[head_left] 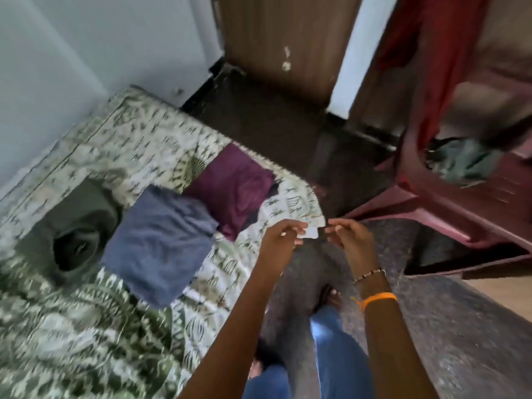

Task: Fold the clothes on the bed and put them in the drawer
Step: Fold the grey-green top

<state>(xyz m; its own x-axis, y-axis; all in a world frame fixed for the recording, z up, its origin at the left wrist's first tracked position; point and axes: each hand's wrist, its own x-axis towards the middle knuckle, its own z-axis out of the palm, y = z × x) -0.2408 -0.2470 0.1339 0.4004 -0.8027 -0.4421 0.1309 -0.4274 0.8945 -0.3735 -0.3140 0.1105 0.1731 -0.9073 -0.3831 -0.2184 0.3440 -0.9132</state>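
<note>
Three garments lie on the bed (86, 341), which has a green and white patterned sheet. A folded blue-grey one (161, 243) is in the middle, a folded purple one (233, 180) lies beyond it near the bed's corner, and a dark green one (77, 226) sits to the left. My left hand (283, 236) is at the bed's near corner, its fingers pinched on a small white card-like thing (312, 233). My right hand (348, 236) is just to its right, fingers curled, touching nothing I can make out. The frame is blurred.
A red plastic chair (449, 203) stands at the right with a grey-green cloth (466, 159) on its seat and red fabric (437, 53) draped over its back. A brown wooden door (285, 44) is ahead. Speckled floor lies under my legs.
</note>
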